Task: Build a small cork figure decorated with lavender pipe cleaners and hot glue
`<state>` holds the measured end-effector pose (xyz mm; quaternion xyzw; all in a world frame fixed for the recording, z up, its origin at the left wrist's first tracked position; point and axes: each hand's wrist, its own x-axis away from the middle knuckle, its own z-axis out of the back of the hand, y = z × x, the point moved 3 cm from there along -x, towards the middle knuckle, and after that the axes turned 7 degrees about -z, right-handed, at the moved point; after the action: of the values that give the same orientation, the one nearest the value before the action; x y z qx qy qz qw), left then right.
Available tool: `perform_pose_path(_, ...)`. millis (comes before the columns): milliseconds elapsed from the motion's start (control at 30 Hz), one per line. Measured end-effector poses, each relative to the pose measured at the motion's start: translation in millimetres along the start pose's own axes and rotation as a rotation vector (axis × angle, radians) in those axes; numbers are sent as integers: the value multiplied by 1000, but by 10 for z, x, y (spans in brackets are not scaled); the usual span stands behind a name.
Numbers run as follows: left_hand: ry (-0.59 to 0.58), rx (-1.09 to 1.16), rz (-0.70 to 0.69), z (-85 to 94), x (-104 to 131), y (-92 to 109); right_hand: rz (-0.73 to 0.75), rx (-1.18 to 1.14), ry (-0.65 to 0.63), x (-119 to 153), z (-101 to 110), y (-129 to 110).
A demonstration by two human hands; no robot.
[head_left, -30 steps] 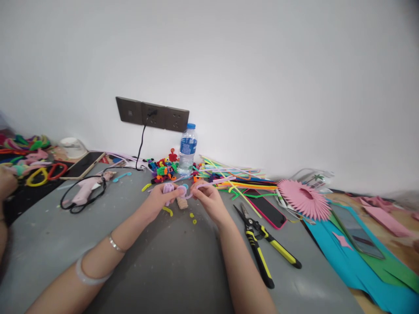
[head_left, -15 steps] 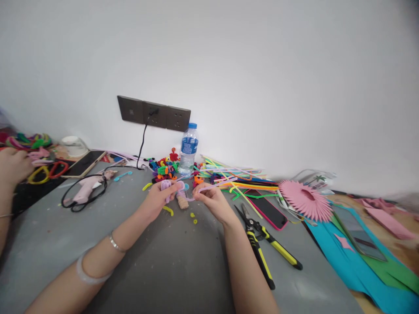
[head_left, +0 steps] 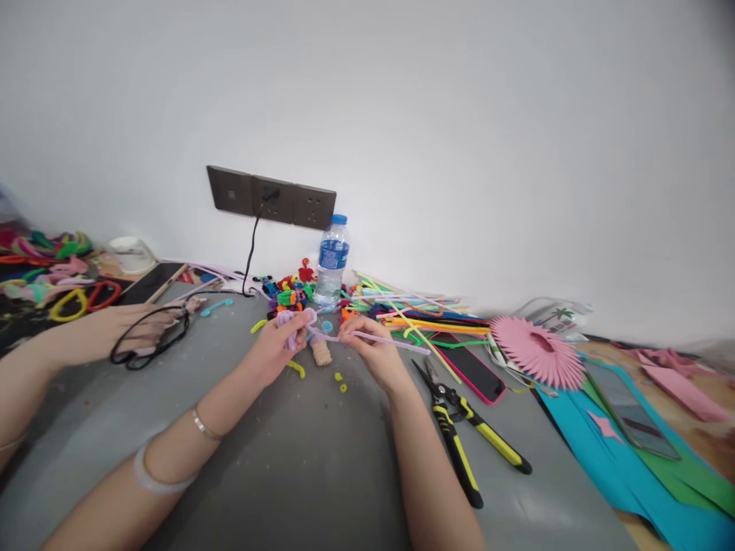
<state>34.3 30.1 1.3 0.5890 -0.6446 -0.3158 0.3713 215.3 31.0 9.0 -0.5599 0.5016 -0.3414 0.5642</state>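
Observation:
My left hand [head_left: 274,353] is closed on a looped bundle of light purple pipe cleaner [head_left: 292,321]. From that bundle a strand runs right to my right hand [head_left: 370,348], whose fingers pinch it; its free end [head_left: 402,345] sticks out to the right past the knuckles. Just below and between my hands lies a beige coiled piece [head_left: 321,352] on the grey table. Small yellow-green bits [head_left: 343,388] and a curved yellow piece [head_left: 295,369] lie close by. A blue disc [head_left: 327,327] shows behind the strand.
Another person's hand [head_left: 138,325] is over the pink glue gun [head_left: 133,357] at the left. A water bottle [head_left: 332,264] stands by the wall near colourful pipe cleaners [head_left: 425,310]. Yellow-black pliers [head_left: 459,413], a phone [head_left: 471,367] and a pink paper fan [head_left: 537,352] lie right.
The purple strand's free end has swung lower and now points right. The other person's hand has come from the far left onto the glue gun.

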Motion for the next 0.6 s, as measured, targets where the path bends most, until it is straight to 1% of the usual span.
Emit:
perform_pose_path(100, 28, 16, 1, 13, -14, 2, 18, -39, 23, -5, -30, -7)
perform_pose_path(200, 54, 25, -7, 26, -21, -1, 7, -38, 9, 9, -77, -25)
perform_pose_path(333, 69, 62, -3, 32, -22, -9, -33, 4, -47, 42, -131, -40)
perform_pose_path(500, 79, 102, 5, 45, -30, 10, -45, 8, -158, 77, -165, -48)
perform_pose_path(600, 76, 87, -2, 59, -38, 35, -33, 3, -162, 80, -161, -49)
